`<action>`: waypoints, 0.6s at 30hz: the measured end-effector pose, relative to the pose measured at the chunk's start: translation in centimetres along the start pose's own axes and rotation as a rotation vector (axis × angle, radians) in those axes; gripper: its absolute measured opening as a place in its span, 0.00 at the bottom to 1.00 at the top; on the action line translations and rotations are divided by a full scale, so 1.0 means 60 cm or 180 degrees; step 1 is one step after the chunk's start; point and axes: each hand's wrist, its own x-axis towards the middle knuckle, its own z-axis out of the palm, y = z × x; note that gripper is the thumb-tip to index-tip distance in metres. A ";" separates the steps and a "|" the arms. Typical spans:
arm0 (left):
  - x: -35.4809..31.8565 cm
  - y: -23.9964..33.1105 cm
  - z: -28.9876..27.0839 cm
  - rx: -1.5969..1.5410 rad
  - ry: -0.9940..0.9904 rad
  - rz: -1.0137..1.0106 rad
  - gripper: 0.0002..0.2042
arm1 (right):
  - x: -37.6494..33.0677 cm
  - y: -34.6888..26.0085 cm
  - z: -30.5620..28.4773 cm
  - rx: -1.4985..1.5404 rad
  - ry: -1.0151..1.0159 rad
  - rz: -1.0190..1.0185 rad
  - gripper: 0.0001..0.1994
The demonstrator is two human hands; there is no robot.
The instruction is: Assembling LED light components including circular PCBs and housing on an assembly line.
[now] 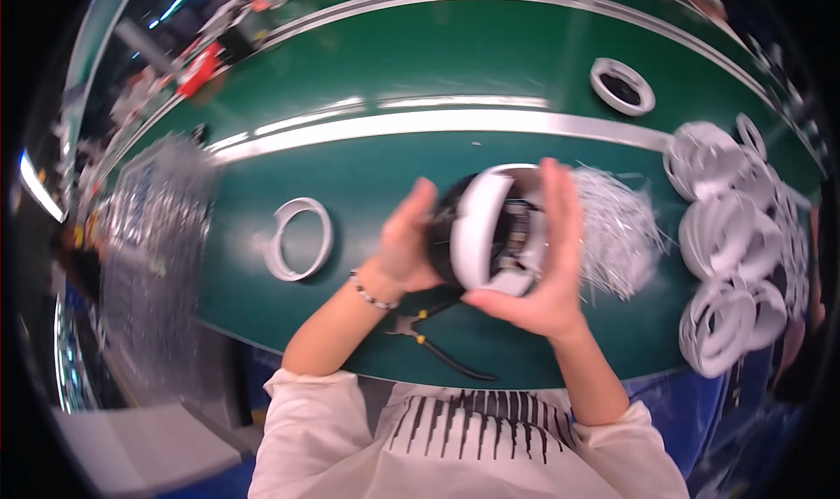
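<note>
Above the middle of the green table, my two hands hold a round device housing with a black rounded shell and a white ring. It is tilted on its side, and circuit parts show inside the ring; motion blurs it a little. My left hand grips the black shell from the left, its fingers partly hidden behind. Against the white ring on the right presses my right hand, thumb along the lower edge. Just below lie pliers with dark handles, partly covered by my hands. A loose white ring rests to the left.
Right of my hands is a heap of thin whitish strips. Several white rings are stacked along the right edge. Clear plastic trays stand at the left. Beyond a metal rail, another white ring with a dark centre sits on a green surface.
</note>
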 end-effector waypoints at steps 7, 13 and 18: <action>0.032 -0.038 -0.040 -0.0617 0.0192 0.0054 0.27 | -0.024 -0.001 -0.006 0.0023 -0.0180 0.0552 0.63; 0.032 -0.062 -0.035 -0.0912 0.0395 0.0182 0.31 | -0.029 -0.010 0.004 -0.1066 -0.0199 0.0188 0.63; 0.030 -0.060 -0.048 -0.1000 0.0312 0.0132 0.30 | -0.022 -0.003 -0.005 -0.0925 -0.0312 0.0185 0.62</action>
